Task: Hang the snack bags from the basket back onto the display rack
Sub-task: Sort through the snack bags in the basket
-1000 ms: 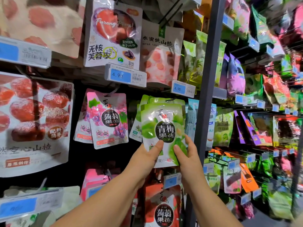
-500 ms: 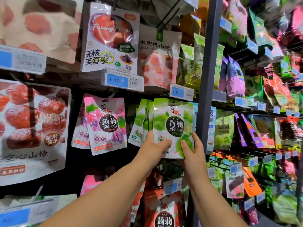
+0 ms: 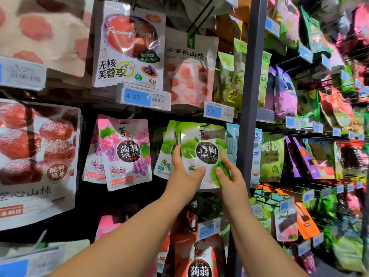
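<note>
– While both hands are on the glossy green plastic snack pouch with the round black label [image 3: 201, 156], where does it sit?
– At the front of a row of matching green pouches [image 3: 166, 150], under the blue-and-white price tag [image 3: 218, 112] and just beside the grey metal upright [image 3: 247, 76]. Basket not in view.
– Grip?
– Left hand [image 3: 183, 176] pinches the lower left edge, thumb on the face, fingers up the side. Right hand [image 3: 231, 178] pinches the lower right corner, thumb in front, the rest behind. Two low holds likely keep the floppy pouch flat and leave its top free for the peg.
– On the peg yet?
– Cannot tell. The top edge meets a dark wire, but the hang hole is hidden. My judgement: threading step, nearly done for this bag.
– Risk?
– The hole misses the peg tip and the pouch drops on release.
</note>
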Tool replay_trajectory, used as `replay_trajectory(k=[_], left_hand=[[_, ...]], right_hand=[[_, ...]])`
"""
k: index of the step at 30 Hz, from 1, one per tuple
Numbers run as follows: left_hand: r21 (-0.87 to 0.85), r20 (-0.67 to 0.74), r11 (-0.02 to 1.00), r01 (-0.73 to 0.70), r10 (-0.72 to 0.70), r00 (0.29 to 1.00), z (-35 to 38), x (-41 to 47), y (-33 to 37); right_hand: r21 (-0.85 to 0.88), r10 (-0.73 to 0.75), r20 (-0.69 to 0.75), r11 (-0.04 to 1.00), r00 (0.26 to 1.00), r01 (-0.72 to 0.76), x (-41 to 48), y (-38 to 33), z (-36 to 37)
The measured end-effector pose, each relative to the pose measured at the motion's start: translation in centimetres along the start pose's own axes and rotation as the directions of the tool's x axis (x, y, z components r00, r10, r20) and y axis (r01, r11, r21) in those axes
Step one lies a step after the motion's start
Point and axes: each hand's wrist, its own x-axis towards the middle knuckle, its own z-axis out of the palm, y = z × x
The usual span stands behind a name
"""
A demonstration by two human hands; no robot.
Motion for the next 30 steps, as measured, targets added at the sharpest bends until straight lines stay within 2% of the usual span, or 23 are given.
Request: replay_trajectory(k=[5,15,24,30], left_hand=[[0.140,0.009,0.990,-0.029,0.028,1.000,0.2,1.4,-1.1],[0.271,-0.003,0.960,0.072,-0.074,0.997,0.0,4.3,-3.3],[0.307,-0.037,0.939,0.155,-0.151,0.988,-0.5,6.2,-4.5],[0.318,-0.080,0.937,0.146,-0.127,0.989,-0.7,5.2,-4.7]], right_hand=[[-0.058,0.035,0.008,0.998,0.999,-0.034,0.9,0.3,0.7],[-0.269,0.079,0.016,0.960,0.997,-0.072,2.7,1.4,1.7],[-0.349,0.168,0.049,0.927,0.985,-0.140,4.3,2.4,3.0],[-0.392,0.164,0.121,0.914,0.979,-0.104,2.9,2.3,3.0]])
